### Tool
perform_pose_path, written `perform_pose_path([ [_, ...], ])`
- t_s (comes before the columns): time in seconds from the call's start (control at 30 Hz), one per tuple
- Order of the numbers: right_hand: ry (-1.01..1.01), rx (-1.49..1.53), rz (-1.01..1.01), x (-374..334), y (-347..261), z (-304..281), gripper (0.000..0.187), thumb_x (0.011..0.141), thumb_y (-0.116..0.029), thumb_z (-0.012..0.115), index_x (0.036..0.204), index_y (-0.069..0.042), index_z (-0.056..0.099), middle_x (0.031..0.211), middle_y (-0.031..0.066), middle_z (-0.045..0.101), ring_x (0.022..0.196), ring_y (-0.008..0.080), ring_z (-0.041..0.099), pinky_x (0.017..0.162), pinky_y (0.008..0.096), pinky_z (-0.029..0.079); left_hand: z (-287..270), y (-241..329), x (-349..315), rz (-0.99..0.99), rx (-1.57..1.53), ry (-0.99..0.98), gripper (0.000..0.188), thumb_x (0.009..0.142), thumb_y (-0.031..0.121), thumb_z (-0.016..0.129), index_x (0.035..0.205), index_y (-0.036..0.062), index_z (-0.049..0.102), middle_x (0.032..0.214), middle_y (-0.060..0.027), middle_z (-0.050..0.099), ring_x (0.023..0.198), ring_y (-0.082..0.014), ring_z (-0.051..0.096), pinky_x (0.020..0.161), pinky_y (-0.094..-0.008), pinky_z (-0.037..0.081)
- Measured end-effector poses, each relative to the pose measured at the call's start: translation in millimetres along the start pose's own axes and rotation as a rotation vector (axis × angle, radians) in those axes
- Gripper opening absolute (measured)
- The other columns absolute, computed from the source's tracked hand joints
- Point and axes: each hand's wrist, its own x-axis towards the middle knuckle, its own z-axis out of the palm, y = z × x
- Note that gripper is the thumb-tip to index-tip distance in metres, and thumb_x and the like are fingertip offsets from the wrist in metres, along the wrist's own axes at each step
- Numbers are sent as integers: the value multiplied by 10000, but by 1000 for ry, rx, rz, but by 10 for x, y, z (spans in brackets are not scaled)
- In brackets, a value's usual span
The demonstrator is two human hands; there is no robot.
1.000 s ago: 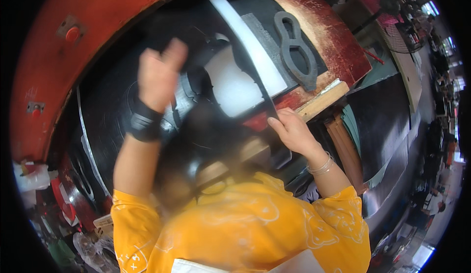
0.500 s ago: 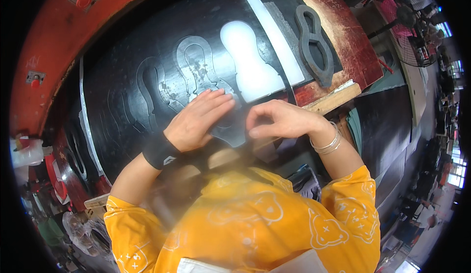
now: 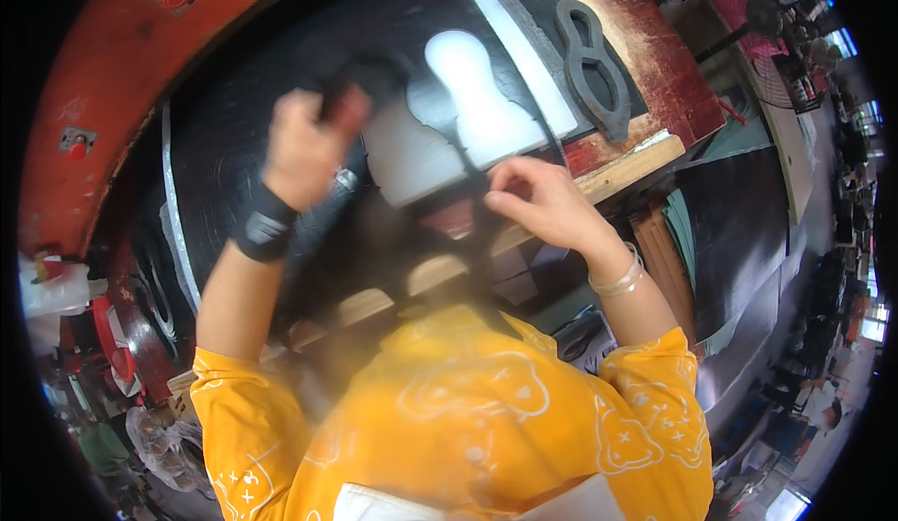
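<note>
A bright white, bottle-shaped piece (image 3: 479, 105) is seen on a black surface (image 3: 238, 100). Just beside its wide end, the right hand (image 3: 550, 208) is held with thumb and forefinger curled toward each other; whether anything is pinched cannot be told. Left of the white piece, a duller similar piece (image 3: 412, 161) is seen, and farther left, the left hand (image 3: 301, 151) is blurred, its grip unclear. Right of the white piece, a grey figure-eight frame (image 3: 592, 57) is placed beyond a white strip (image 3: 510, 49).

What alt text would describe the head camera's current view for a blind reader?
The person's blurred left hand is above a dark surface, something dark red beside it; the right hand is curled near a white narrow-waisted form. A greyer form lies alongside, a grey figure-eight frame farther right.
</note>
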Motion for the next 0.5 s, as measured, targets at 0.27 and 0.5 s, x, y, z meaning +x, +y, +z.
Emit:
perform_pose_path([
  [0.27,-477,6,38,330,-471,506,254,854,-276,655,872,-23,661,847,102,675,811,214,628,759,331,491,-785,-85,-390,209,-70,48,443,784,-89,552,1215,-10,616,1235,-155,634,1082,-208,628,939,-317,485],
  [0.5,-671,773,174,665,-176,847,263,923,-315,605,825,-76,653,789,-40,600,731,48,461,690,193,371,17,-221,-1088,296,17,-329,811,664,144,772,1392,54,425,1448,-156,422,1375,-329,359,1128,-482,298],
])
